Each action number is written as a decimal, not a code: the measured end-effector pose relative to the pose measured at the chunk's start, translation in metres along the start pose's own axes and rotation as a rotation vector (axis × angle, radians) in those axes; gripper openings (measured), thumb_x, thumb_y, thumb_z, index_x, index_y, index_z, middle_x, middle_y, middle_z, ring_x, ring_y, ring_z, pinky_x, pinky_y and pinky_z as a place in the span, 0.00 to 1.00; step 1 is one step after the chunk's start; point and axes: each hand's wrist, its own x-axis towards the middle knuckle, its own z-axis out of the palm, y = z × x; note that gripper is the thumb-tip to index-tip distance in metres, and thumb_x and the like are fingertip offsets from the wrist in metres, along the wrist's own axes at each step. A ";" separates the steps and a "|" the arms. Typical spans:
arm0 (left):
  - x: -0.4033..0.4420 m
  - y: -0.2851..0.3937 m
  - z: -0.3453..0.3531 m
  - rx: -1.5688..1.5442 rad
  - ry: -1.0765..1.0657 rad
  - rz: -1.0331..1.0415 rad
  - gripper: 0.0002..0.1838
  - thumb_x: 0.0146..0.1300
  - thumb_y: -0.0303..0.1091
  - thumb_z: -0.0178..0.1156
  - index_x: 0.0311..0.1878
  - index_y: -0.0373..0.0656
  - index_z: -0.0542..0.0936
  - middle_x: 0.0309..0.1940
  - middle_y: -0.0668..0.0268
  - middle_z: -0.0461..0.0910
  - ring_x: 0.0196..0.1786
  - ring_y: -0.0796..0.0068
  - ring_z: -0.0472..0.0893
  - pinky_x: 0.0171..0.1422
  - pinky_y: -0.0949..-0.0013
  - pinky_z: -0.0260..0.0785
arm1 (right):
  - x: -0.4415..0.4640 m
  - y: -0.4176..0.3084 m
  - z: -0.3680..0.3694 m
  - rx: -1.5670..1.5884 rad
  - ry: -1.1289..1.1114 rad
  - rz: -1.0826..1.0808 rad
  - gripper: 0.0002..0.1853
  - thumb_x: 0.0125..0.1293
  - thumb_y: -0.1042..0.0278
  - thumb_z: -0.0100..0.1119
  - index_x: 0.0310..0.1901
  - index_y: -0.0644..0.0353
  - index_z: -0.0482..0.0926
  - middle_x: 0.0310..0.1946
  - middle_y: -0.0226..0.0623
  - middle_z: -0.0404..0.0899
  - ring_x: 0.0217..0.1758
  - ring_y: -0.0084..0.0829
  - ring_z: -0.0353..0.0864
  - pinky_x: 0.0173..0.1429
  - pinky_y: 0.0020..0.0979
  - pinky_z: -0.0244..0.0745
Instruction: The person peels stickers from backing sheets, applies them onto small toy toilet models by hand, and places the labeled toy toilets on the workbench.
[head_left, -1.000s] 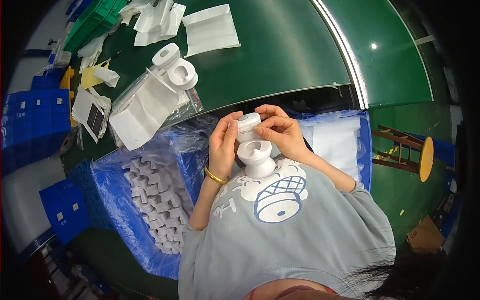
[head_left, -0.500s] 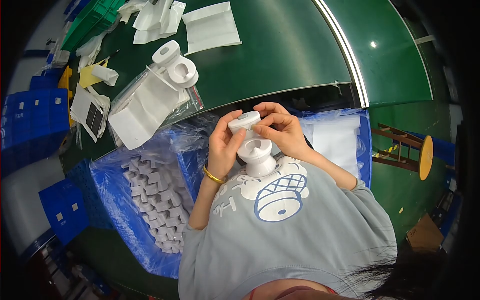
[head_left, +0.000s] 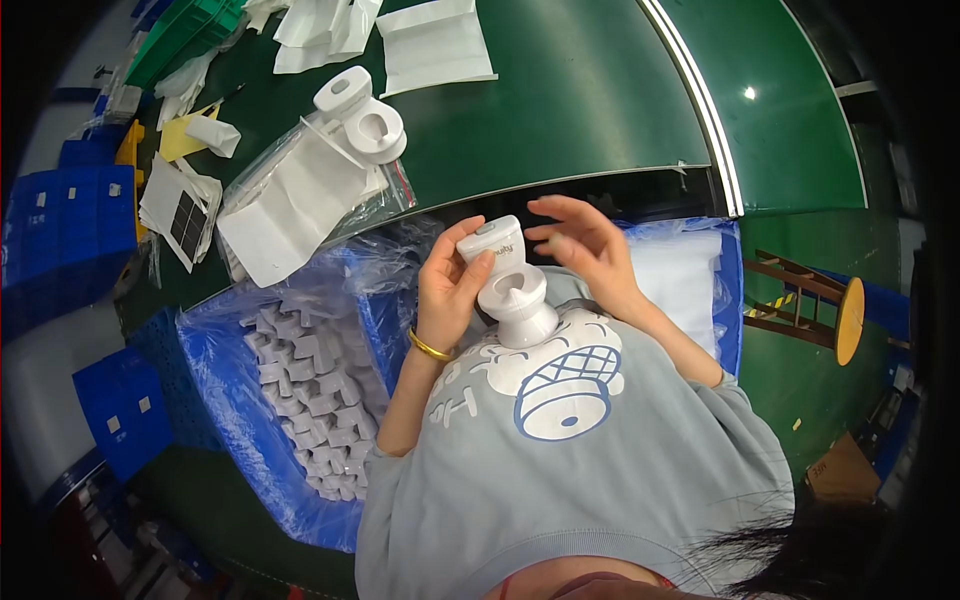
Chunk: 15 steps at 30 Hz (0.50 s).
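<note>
A small white toilet-shaped item [head_left: 519, 294] with grey lettering on its tank stands upright close against the grey shirt. My left hand [head_left: 452, 283], with a gold bangle at the wrist, grips the tank's left side between thumb and fingers. To the right of the tank, my right hand [head_left: 588, 250] is apart from it, fingers spread and nothing in them. A second white toilet-shaped item [head_left: 376, 130] rests on the green table [head_left: 560, 90], beside white sheets in clear plastic [head_left: 290, 205].
Left of my body, a blue plastic-lined bin [head_left: 225, 400] holds several white parts. On the right are another lined bin [head_left: 733, 290] with white sheets and a wooden stool [head_left: 848, 320]. White wrappers [head_left: 435, 45] and a green crate [head_left: 180, 38] lie at the back.
My right hand has let go of the white item's tank and moved slightly right, its fingers opening. More lettering shows on the tank. My left hand still holds on. The view has shifted slightly.
</note>
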 end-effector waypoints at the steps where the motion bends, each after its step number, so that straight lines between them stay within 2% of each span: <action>1: 0.001 -0.001 0.000 0.002 0.000 0.004 0.20 0.68 0.28 0.55 0.61 0.35 0.68 0.50 0.60 0.76 0.51 0.74 0.77 0.55 0.71 0.72 | -0.002 0.004 -0.001 0.028 -0.087 -0.012 0.39 0.56 0.62 0.69 0.67 0.61 0.60 0.60 0.52 0.68 0.55 0.35 0.76 0.59 0.34 0.71; 2: 0.001 0.001 0.000 -0.075 -0.010 -0.046 0.19 0.68 0.29 0.53 0.61 0.35 0.68 0.50 0.60 0.76 0.51 0.74 0.78 0.54 0.71 0.73 | -0.003 0.006 -0.001 0.055 -0.173 -0.021 0.45 0.55 0.60 0.70 0.70 0.61 0.54 0.63 0.53 0.66 0.57 0.36 0.75 0.60 0.34 0.70; 3: 0.001 0.004 0.000 -0.153 -0.018 -0.095 0.19 0.69 0.30 0.52 0.61 0.35 0.68 0.50 0.60 0.76 0.50 0.74 0.78 0.53 0.71 0.73 | -0.003 0.002 0.000 0.000 -0.260 0.144 0.63 0.43 0.42 0.76 0.73 0.56 0.42 0.66 0.52 0.60 0.64 0.39 0.69 0.66 0.38 0.65; 7: 0.002 0.004 -0.003 -0.218 -0.040 -0.131 0.19 0.72 0.34 0.46 0.62 0.35 0.68 0.51 0.60 0.75 0.50 0.74 0.78 0.50 0.72 0.75 | -0.003 0.001 0.007 0.033 -0.319 0.243 0.62 0.42 0.46 0.77 0.73 0.57 0.46 0.65 0.49 0.61 0.67 0.39 0.66 0.70 0.36 0.59; 10: 0.001 0.006 -0.004 -0.228 -0.032 -0.132 0.19 0.72 0.33 0.45 0.62 0.35 0.68 0.51 0.60 0.75 0.50 0.74 0.78 0.50 0.72 0.75 | -0.001 0.004 0.008 0.044 -0.325 0.228 0.62 0.42 0.46 0.78 0.73 0.57 0.47 0.65 0.49 0.62 0.67 0.38 0.65 0.70 0.36 0.59; 15: 0.001 0.005 -0.006 -0.223 -0.014 -0.142 0.19 0.69 0.31 0.50 0.61 0.35 0.68 0.49 0.60 0.76 0.50 0.74 0.78 0.50 0.72 0.74 | 0.000 0.005 0.008 0.053 -0.316 0.245 0.62 0.41 0.47 0.78 0.73 0.57 0.48 0.64 0.49 0.62 0.67 0.38 0.65 0.70 0.35 0.59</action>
